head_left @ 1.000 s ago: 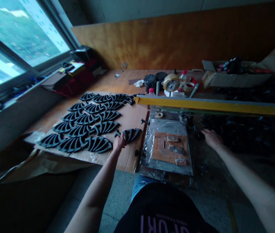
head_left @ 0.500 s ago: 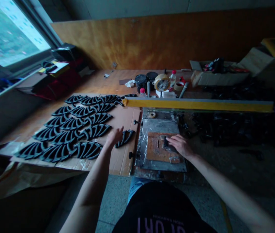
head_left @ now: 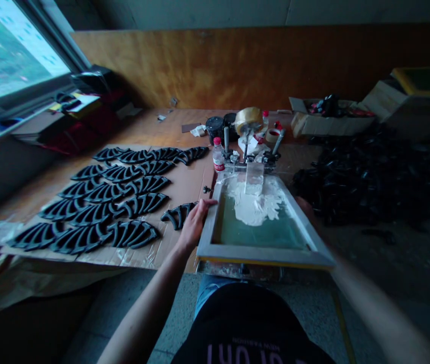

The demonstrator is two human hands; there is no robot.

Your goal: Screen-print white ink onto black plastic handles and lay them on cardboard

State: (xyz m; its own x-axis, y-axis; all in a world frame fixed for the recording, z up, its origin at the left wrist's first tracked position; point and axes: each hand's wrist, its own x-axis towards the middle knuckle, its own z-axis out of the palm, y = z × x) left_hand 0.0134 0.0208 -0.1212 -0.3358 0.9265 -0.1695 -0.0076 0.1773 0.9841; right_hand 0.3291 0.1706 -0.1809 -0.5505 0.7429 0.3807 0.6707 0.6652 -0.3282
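A framed screen (head_left: 264,254) lies lowered over the work plate, with white paste (head_left: 255,206) spread on its green mesh and a clear squeegee-like block (head_left: 255,178) at the back. My left hand (head_left: 195,222) is closed on the frame's left side, its thumb on the rim. Beyond the right side of the frame is my right hand (head_left: 306,208), mostly hidden and dark, so its fingers cannot be made out. A black curved part (head_left: 177,216) rests on cardboard beside my left hand.
Rows of black slatted parts (head_left: 97,199) cover the cardboard at left. A bottle (head_left: 218,155), dark jars (head_left: 215,127) and a tape roll (head_left: 248,120) stand behind the screen. Black parts (head_left: 374,177) are heaped at right, before an open box (head_left: 327,124).
The screen has swung down from its raised position and covers the wooden block on the plate. My left hand has moved right to the frame; my right hand has left the block for the frame's right side.
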